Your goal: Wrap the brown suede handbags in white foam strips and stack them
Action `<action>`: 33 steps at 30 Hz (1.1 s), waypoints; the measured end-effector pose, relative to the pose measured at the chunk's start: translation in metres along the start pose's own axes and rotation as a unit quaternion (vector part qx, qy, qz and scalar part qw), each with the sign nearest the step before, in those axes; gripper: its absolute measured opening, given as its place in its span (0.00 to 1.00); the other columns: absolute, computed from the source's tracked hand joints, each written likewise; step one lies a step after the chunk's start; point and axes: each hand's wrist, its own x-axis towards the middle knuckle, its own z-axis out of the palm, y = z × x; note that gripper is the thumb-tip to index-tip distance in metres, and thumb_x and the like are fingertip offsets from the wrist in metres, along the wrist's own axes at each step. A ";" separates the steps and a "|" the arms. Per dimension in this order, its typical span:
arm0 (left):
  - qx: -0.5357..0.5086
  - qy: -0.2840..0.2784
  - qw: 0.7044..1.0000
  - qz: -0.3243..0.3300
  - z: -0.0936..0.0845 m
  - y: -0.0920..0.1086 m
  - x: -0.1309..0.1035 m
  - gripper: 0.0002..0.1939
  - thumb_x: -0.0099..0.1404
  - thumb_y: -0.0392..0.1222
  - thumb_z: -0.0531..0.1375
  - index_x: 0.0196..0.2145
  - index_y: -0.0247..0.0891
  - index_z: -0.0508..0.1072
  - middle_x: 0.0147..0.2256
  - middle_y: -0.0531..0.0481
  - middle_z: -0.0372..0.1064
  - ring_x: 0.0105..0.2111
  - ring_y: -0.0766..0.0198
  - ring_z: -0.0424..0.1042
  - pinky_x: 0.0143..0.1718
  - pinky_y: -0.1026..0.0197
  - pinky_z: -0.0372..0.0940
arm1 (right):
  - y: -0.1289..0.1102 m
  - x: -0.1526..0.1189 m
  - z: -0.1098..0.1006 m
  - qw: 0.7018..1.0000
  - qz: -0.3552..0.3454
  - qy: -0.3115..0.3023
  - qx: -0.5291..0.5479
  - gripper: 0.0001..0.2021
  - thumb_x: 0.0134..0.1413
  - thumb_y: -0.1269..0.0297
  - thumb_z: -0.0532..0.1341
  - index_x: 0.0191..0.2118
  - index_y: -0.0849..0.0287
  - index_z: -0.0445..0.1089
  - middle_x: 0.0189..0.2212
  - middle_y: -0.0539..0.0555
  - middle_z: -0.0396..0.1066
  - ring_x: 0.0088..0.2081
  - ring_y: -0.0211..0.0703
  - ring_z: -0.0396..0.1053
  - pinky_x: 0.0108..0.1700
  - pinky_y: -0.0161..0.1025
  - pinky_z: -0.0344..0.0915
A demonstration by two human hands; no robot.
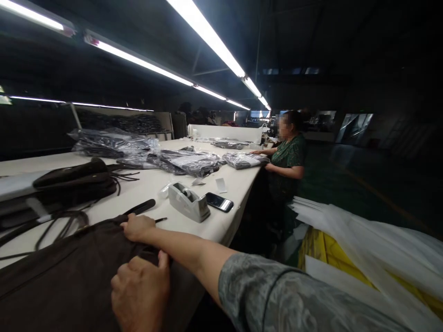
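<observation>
A dark brown garment [65,276] lies spread over the near left of the white table, its folds reaching to the front edge. My right hand [139,228], arm stretched forward, has its fingers closed on the garment's far edge. Nearer to me, my left hand [141,290] rests on the same cloth with fingers curled into it and the thumb raised; its fingertips are hidden. Just beyond my right hand lies a dark strap-like piece [141,206]. A grey tape dispenser [188,203] stands past my right wrist, beside a phone [219,202].
Folded dark garments with cords [76,182] lie at left. Several plastic-bagged garments [194,161] cover the table's middle. A co-worker [289,152] in green touches a bagged garment [245,160] at the right edge. White sheeting [374,244] drapes over a yellow container [321,246] at right.
</observation>
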 end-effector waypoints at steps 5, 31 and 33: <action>0.026 0.087 0.987 0.136 0.006 0.004 -0.008 0.12 0.68 0.40 0.49 0.33 0.31 0.68 0.32 0.42 0.61 0.37 0.49 0.65 0.36 0.56 0.58 | -0.003 -0.002 -0.021 0.995 0.028 -0.043 -0.090 0.21 0.60 0.54 0.58 0.55 0.58 0.62 0.49 0.58 0.75 0.46 0.55 0.74 0.41 0.48 0.71; -0.145 -0.119 0.943 0.273 0.014 -0.025 -0.031 0.27 0.65 0.41 0.56 0.58 0.24 0.63 0.61 0.31 0.60 0.65 0.48 0.55 0.67 0.47 0.51 | -0.009 -0.051 -0.011 0.956 -0.276 -0.087 -0.050 0.29 0.71 0.56 0.47 0.68 0.74 0.51 0.68 0.68 0.46 0.69 0.45 0.45 0.66 0.35 0.46; -0.145 -0.145 0.938 0.281 0.017 -0.031 -0.030 0.32 0.66 0.43 0.56 0.63 0.25 0.56 0.65 0.32 0.53 0.67 0.49 0.49 0.68 0.47 0.49 | -0.001 -0.043 -0.003 0.950 -0.292 -0.104 -0.041 0.30 0.70 0.55 0.50 0.69 0.71 0.50 0.69 0.66 0.43 0.70 0.46 0.42 0.69 0.39 0.42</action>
